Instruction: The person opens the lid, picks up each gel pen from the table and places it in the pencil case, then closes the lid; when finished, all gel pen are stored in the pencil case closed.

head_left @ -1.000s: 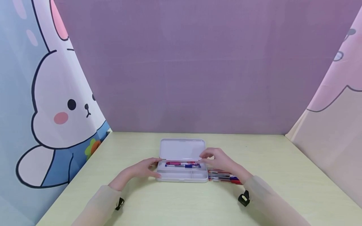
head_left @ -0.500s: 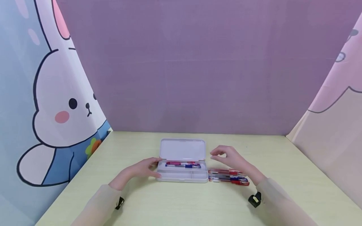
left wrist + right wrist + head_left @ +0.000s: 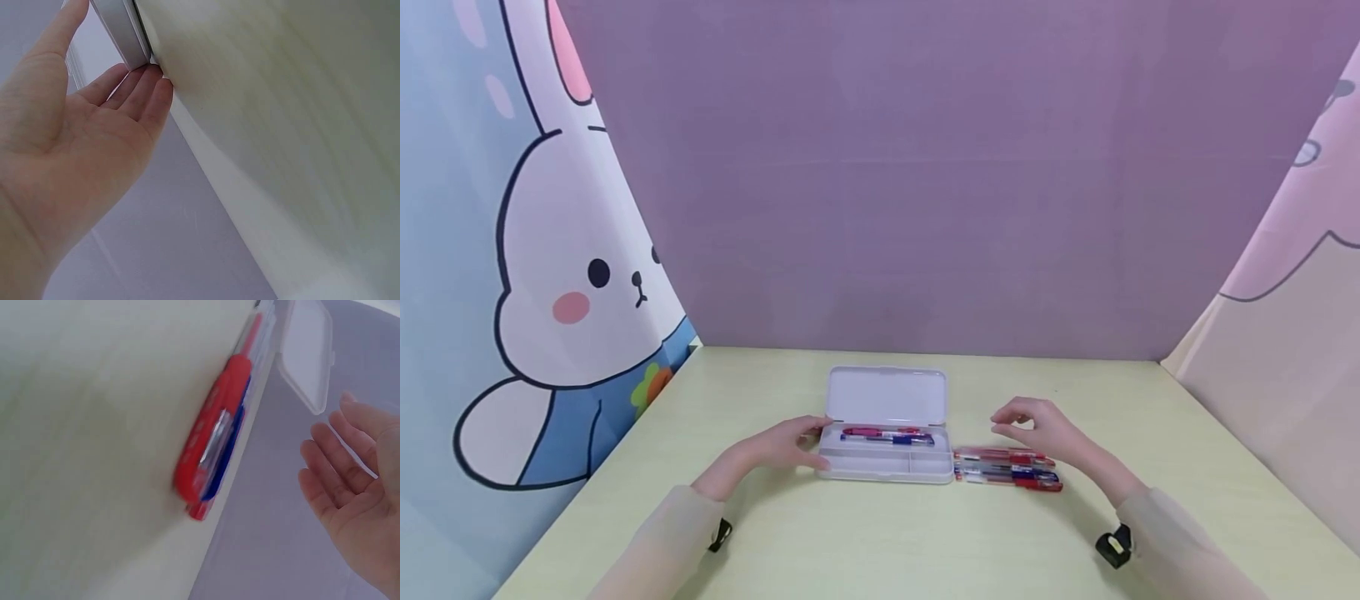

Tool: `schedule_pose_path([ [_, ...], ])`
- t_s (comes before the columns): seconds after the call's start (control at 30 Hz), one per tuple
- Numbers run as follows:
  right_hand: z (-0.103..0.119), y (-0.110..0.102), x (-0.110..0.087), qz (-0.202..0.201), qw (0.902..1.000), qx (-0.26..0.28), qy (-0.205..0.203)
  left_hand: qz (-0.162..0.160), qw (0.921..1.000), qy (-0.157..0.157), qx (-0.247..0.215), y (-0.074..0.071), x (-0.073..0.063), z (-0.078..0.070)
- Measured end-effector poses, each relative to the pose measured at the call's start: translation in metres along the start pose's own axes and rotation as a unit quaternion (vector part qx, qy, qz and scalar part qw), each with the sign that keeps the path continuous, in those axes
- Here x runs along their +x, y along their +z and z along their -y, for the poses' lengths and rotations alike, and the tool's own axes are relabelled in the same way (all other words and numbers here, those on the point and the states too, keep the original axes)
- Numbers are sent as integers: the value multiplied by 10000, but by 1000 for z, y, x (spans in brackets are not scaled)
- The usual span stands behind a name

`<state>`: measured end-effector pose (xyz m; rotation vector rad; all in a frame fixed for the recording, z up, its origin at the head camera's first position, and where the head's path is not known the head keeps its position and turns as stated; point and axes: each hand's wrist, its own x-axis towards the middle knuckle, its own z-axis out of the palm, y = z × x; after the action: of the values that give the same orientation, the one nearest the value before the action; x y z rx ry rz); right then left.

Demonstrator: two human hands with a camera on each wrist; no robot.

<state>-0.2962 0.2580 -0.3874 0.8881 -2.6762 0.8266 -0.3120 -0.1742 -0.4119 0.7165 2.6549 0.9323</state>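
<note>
The left hand [image 3: 781,446] is at the left end of a white rectangular plastic pencil case [image 3: 861,466], which stands on the pale yellow-green table [image 3: 850,542] near the middle of the scene. Its fingers are grasping this end: the thumb lies at the near left part, and the other fingers are bent against the left side, toward the far corner. The white lid [image 3: 887,395] of the case is turned back to the far side. In the long far compartment lie two pens side by side, a pinkish-red pen [image 3: 865,432] and, nearer, a clear pen with blue parts [image 3: 895,440]. The near part is divided into a long left compartment and a small right one.

The right hand [image 3: 1045,429] is held above the table, to the right of the case and apart from it. Its fingers are released and softly bent, with a gap between the thumb and the forefinger, and they hold nothing. Nearest to it is a group of clear pens with red and blue caps [image 3: 1007,468], lying in parallel just beside the right end of the case, with the caps toward the right. In the right wrist view these pens are somewhat blurred.

On the far side there is a plain purple backdrop [image 3: 925,167], and on the left a cloth with a white cartoon rabbit [image 3: 550,233].
</note>
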Motion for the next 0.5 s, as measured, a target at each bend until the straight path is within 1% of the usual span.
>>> schedule_pose_path([
  [0.23,-8,-4,-9,16,9999,-113,-20,1,10000,-57,-1,1,0,1],
  [0.5,-15,-11,-15,175,9995,-200,154,7,10000,-24,-16,0,0,-1],
])
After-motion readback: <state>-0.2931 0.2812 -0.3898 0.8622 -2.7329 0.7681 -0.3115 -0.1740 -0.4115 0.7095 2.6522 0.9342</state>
